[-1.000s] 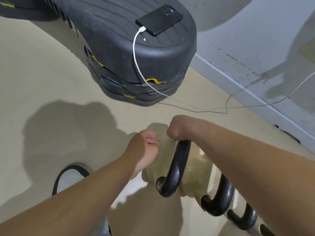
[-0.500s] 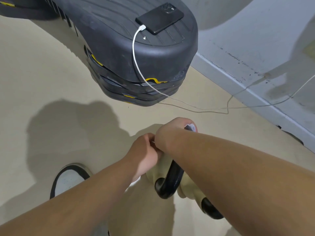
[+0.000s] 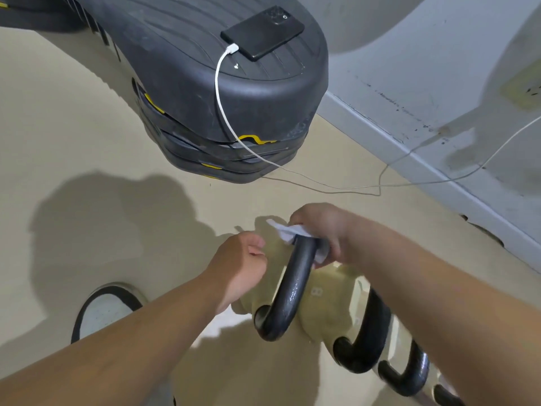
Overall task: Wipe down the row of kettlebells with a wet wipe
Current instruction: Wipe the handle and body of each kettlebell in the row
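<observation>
Head view, looking down: at the bottom right edge a row of kettlebells (image 3: 367, 344) runs diagonally, their black loop handles lined up one behind the other and partly hidden under the right forearm. A white sneaker (image 3: 106, 313) with a dark rim stands on the beige floor (image 3: 73, 112) at lower left. The end kettlebell (image 3: 330, 300), cream-bodied and marked "8", sits at the far end of the row. The left hand (image 3: 241, 266) is set against the left side of its body with the fingers curled inward; whether they clasp the bell or only lean on it is hard to tell from this angle. The right hand (image 3: 325, 230) grips the top of the black handle (image 3: 294, 288), fingers wrapped round it with a white wet wipe (image 3: 288, 231) bunched between palm and metal, one corner sticking out to the left. Further off, a stack of dark step platforms (image 3: 248, 106) with yellow accents lies on the floor. A black phone (image 3: 263, 32) rests on top, plugged into a white charging cable (image 3: 221, 109) that trails down and across the floor toward the grey wall (image 3: 424, 68).
</observation>
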